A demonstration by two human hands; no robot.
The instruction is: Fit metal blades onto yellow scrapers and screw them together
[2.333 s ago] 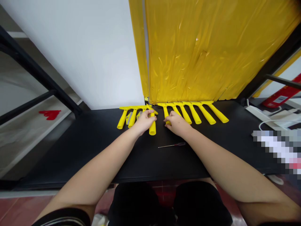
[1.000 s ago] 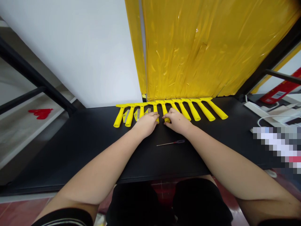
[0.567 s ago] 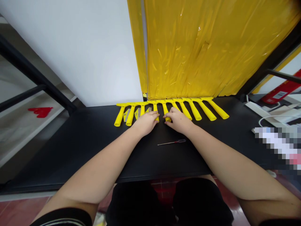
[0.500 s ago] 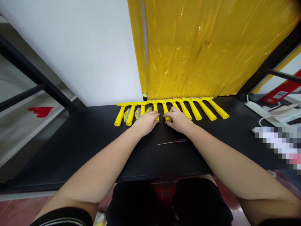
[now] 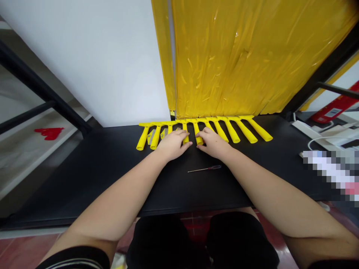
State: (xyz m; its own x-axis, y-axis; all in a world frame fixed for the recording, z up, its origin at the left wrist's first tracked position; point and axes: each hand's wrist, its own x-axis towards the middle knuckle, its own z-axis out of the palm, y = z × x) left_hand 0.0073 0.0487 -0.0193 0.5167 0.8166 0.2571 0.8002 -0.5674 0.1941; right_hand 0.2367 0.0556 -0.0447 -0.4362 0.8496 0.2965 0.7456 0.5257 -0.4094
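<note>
Yellow T-shaped handles point(image 5: 231, 130) stand side by side in a row on a black tabletop point(image 5: 174, 190), crossbars at the back and round hollow ends toward me. My left hand point(image 5: 172, 145) lies against a handle left of the middle, its fingers across the grip and its thumb spread away. Curled over the neighbouring handle point(image 5: 199, 140) on the right are the fingers of my right hand point(image 5: 213, 144). Small yellow pieces with grey metal blades point(image 5: 151, 136) sit between the handles at the left, partly hidden by my left hand. A screwdriver point(image 5: 204, 169) lies in front of my hands.
Behind the row rise a white panel point(image 5: 98, 56) and yellow plastic sheeting point(image 5: 218, 56). White power strips and cables point(image 5: 322, 134) lie at the right near a red package point(image 5: 333, 110). A red object point(image 5: 49, 133) rests on the left shelf. Black frame bars point(image 5: 42, 80) flank the table.
My left thumb has spread away from its fingers. My right fingers have shifted slightly on their handle. The row and the screwdriver stay in place.
</note>
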